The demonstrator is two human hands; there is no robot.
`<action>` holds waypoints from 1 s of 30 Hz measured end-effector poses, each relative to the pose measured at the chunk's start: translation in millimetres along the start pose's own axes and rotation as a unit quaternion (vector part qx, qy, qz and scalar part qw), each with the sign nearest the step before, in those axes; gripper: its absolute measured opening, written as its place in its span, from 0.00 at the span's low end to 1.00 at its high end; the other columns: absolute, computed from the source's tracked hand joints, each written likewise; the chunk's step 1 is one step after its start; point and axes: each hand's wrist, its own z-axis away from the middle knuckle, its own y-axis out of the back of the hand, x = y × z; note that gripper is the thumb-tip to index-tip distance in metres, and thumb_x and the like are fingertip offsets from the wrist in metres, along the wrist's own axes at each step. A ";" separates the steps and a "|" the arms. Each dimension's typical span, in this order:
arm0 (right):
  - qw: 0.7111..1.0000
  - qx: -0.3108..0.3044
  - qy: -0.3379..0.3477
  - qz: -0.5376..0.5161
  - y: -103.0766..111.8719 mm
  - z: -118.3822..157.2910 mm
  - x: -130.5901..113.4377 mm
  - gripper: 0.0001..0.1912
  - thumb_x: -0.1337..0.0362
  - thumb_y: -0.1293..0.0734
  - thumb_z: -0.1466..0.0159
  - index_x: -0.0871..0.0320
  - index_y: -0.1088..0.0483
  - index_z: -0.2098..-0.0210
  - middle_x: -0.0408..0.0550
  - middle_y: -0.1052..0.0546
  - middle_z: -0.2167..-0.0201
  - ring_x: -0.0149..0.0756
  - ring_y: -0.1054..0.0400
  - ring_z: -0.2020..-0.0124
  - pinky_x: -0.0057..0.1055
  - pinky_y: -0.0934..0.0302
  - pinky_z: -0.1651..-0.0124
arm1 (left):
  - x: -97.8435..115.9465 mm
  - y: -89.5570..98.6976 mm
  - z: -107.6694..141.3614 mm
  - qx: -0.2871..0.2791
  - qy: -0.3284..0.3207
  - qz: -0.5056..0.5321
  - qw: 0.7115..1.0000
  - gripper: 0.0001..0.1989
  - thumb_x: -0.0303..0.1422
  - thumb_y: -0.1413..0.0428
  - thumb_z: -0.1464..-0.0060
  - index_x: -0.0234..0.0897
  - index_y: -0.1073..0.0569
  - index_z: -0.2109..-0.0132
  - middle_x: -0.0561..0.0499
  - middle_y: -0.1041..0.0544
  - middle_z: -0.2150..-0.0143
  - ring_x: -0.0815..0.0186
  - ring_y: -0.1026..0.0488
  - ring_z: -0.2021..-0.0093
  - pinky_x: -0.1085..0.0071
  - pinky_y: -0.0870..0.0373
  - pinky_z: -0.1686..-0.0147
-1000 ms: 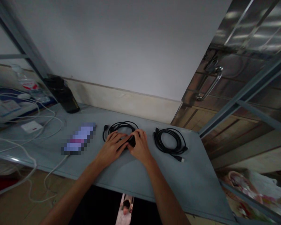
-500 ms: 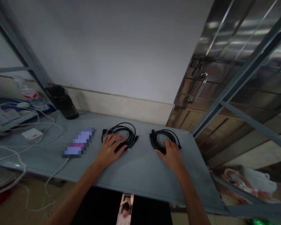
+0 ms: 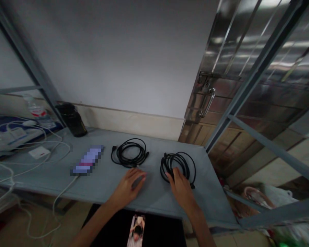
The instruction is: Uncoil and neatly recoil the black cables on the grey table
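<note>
On the grey tabletop (image 3: 154, 187) lie two coiled black cables. The left coiled cable (image 3: 118, 159) rests flat, with a plug end sticking out on each side. Just in front of it is my left hand (image 3: 130, 183), empty, its thumb and forefinger curved apart. My right hand (image 3: 180, 187) pinches the near side of the right coiled cable (image 3: 187, 168) between thumb and fingers. That coil looks tilted, its loops loosely spread, and a plug end hangs at its lower right. Whether it is fully off the table I cannot tell.
To the left are a pixelated phone (image 3: 89, 161) on a white cord, a white charger (image 3: 39, 152), tangled white cables, a black bottle (image 3: 73, 121) and a clear water bottle (image 3: 41, 113). Metal frame posts (image 3: 247, 82) flank the table. Another phone (image 3: 136, 233) lies on my lap.
My left hand has come off the left coil and drawn back toward me. My right hand has closed on the right coil and pulled it nearer, tilting it. The view has shifted slightly.
</note>
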 end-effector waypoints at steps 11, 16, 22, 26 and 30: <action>0.977 0.074 -0.086 -0.183 22.3 -13.3 -1.1 0.32 0.36 0.49 0.18 0.50 0.26 0.57 0.54 0.14 0.61 0.52 0.15 0.58 0.46 0.25 0.52 | 47.5 -44.7 -7.1 -0.085 0.067 0.140 0.984 0.22 0.36 0.42 0.26 0.47 0.26 0.29 0.43 0.19 0.34 0.53 0.20 0.33 0.52 0.24 0.29; 0.943 0.150 -0.129 -0.267 61.9 -19.1 -6.2 0.33 0.35 0.47 0.19 0.54 0.26 0.60 0.51 0.16 0.65 0.43 0.19 0.65 0.39 0.27 0.58 | 45.5 -43.4 -0.4 -0.080 0.093 0.156 0.980 0.20 0.40 0.42 0.25 0.46 0.25 0.31 0.41 0.19 0.33 0.51 0.22 0.32 0.49 0.26 0.28; 0.885 0.272 -0.165 -0.339 121.2 -17.0 -46.3 0.29 0.35 0.41 0.20 0.54 0.29 0.59 0.38 0.29 0.73 0.32 0.35 0.76 0.30 0.39 0.72 | 49.4 -38.5 0.0 -0.072 0.094 0.177 0.977 0.23 0.44 0.38 0.28 0.49 0.26 0.30 0.42 0.19 0.33 0.50 0.22 0.31 0.48 0.26 0.28; 0.813 0.312 -0.160 -0.465 148.1 -7.4 -79.0 0.27 0.36 0.33 0.24 0.55 0.27 0.60 0.34 0.36 0.75 0.27 0.43 0.79 0.26 0.47 0.77 | 58.5 -31.1 7.2 -0.071 0.098 0.211 0.970 0.22 0.46 0.40 0.26 0.53 0.26 0.30 0.45 0.17 0.34 0.52 0.21 0.33 0.50 0.26 0.29; 0.794 0.302 -0.142 -0.507 154.8 7.6 -104.2 0.23 0.40 0.33 0.22 0.54 0.26 0.59 0.33 0.39 0.76 0.27 0.45 0.80 0.25 0.48 0.77 | 77.1 -23.6 27.7 -0.098 0.150 0.263 0.948 0.34 0.49 0.37 0.29 0.58 0.35 0.22 0.44 0.21 0.29 0.49 0.24 0.29 0.44 0.30 0.26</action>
